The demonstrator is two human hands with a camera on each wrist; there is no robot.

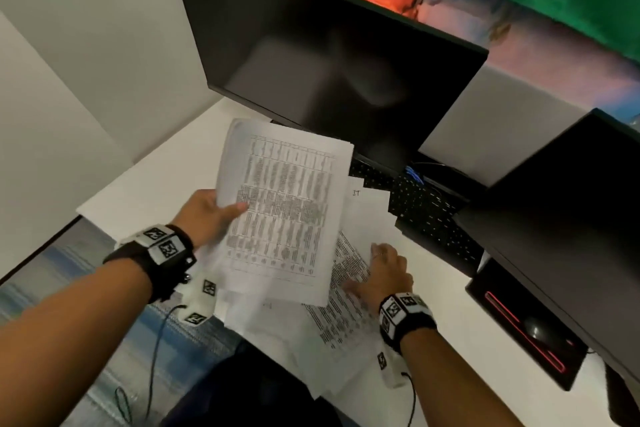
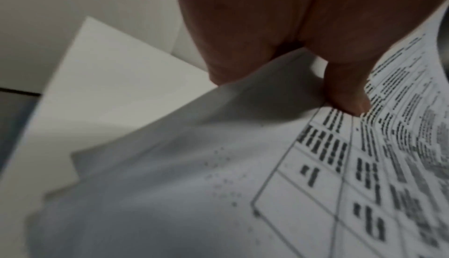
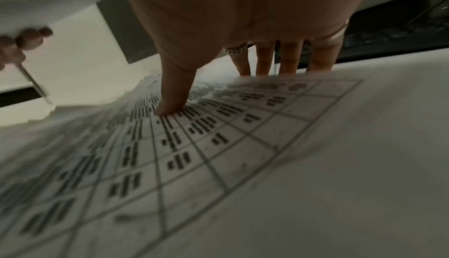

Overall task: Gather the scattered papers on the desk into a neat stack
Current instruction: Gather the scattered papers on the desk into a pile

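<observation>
The left hand is found closed on a held bundle of papers, gripped at its left edge with the thumb laid across the printed table on the top sheet and the other fingers out of sight beneath. The bundle is raised clear of the white desk, and its sheets are fanned unevenly at the edge nearest the wrist (several corners are seen stepped apart in the left wrist view).

Just right of that hand and lower, loose sheets lie overlapped on the desk, partly under the bundle and projecting past the desk's near edge.

Further right, the right hand is laid on one printed sheet; its fingers are extended and the thumb tip is pressed to the page. Nothing is gripped by it. Beyond its fingertips more white sheets rest against the dark keyboard.

The collecting step is judged to be in hand, with the stack only part assembled. The next move is judged to call for the pressed sheet to be drawn towards the left hand and slipped against the bundle; the remaining sheets would then need gathering and the edges squaring.
</observation>
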